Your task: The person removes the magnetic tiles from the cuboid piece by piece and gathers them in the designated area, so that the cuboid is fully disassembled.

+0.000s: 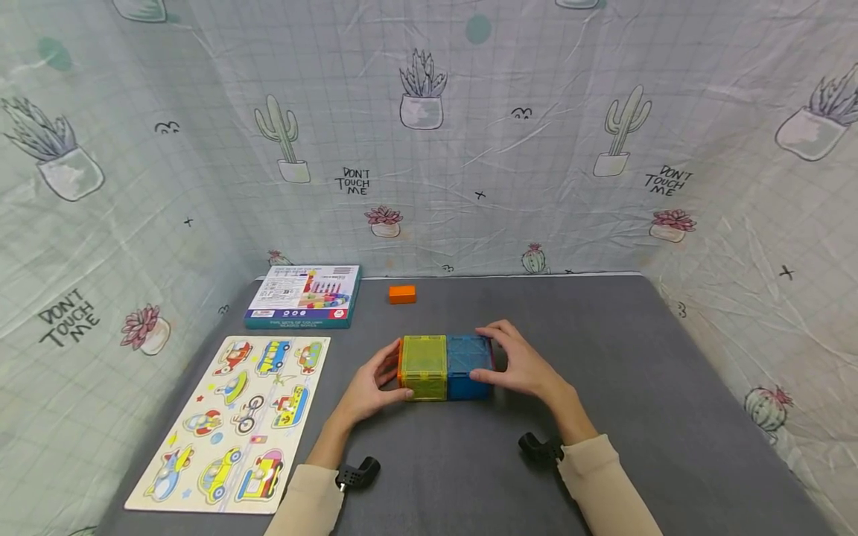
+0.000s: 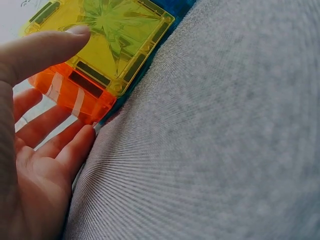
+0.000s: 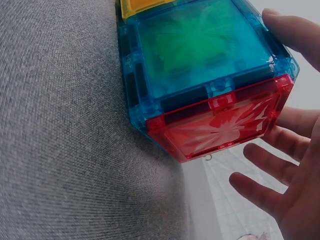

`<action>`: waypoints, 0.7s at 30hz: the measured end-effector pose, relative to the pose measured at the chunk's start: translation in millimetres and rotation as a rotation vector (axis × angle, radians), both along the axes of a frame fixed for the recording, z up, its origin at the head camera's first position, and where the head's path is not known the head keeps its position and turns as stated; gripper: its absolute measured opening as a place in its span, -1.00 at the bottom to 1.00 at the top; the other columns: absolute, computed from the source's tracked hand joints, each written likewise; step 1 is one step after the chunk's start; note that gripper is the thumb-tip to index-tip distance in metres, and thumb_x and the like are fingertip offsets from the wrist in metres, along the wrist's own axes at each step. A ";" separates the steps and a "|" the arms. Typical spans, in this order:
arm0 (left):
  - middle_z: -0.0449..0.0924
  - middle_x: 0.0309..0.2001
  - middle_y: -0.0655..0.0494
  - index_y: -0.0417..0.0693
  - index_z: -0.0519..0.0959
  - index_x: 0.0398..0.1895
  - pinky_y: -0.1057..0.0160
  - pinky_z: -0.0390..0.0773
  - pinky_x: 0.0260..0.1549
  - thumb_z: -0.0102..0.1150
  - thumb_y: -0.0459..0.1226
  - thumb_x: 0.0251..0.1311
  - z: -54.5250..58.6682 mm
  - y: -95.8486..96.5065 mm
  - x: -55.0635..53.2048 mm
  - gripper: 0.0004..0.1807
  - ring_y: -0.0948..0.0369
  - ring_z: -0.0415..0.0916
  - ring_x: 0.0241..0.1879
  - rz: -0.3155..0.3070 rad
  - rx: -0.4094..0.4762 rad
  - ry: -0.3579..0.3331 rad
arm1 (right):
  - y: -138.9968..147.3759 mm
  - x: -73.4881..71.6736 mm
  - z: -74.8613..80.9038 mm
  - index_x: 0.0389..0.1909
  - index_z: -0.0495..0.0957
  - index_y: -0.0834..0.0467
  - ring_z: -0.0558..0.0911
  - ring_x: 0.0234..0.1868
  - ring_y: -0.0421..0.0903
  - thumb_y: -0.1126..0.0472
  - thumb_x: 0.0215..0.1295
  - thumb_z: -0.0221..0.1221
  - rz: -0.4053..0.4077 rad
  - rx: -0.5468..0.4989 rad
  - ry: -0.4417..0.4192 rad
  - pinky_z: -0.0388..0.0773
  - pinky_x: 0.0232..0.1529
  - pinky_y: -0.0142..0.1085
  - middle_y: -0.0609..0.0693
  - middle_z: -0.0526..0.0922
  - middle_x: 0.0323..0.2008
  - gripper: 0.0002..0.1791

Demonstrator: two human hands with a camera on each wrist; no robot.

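Observation:
A box of see-through magnetic tiles lies on the dark grey table, made of a yellow cube [image 1: 424, 356] joined to a blue cube [image 1: 462, 356]. An orange tile [image 2: 80, 97] closes its left end, and a red tile [image 3: 225, 127] closes the right. My left hand [image 1: 367, 387] grips the yellow end, thumb at the front corner and fingers round toward the back. On the blue end, my right hand [image 1: 526, 362] holds with its thumb on the front edge and index finger at the back edge. Its other fingers spread beside the red tile.
A small orange block [image 1: 402, 295] lies behind the tile box. At the left are a flat boxed toy set [image 1: 304, 296] and a wooden vehicle puzzle board [image 1: 228, 424]. A printed cactus cloth [image 1: 469, 186] hangs behind and along the sides.

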State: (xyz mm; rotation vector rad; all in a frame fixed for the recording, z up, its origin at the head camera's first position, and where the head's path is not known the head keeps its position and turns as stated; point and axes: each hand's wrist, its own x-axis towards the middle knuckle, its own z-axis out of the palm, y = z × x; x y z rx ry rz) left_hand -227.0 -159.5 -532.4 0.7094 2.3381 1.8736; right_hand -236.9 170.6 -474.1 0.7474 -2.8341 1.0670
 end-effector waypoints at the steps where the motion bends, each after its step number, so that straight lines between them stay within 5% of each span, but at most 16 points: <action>1: 0.24 0.49 -0.12 0.02 0.12 0.58 -0.01 0.39 0.35 0.51 -0.36 0.00 0.0 0.1 0.0 0.06 -0.12 0.28 0.44 0.001 -0.001 -0.003 | 0.1 0.1 0.0 0.41 0.37 0.05 0.41 0.26 0.04 -0.26 0.10 0.36 -0.002 -0.007 -0.008 0.44 0.30 0.19 0.02 0.36 0.27 -0.11; 21: 0.27 0.48 -0.08 0.12 0.16 0.56 -0.02 0.42 0.34 0.52 -0.34 0.00 0.9 0.3 0.6 0.04 -0.08 0.30 0.44 0.012 -0.006 -0.022 | 0.3 -1.2 -0.4 0.34 0.41 0.10 0.51 0.14 0.11 -0.10 0.14 0.42 0.020 -0.134 -0.087 0.55 0.21 0.13 0.05 0.37 0.22 -0.21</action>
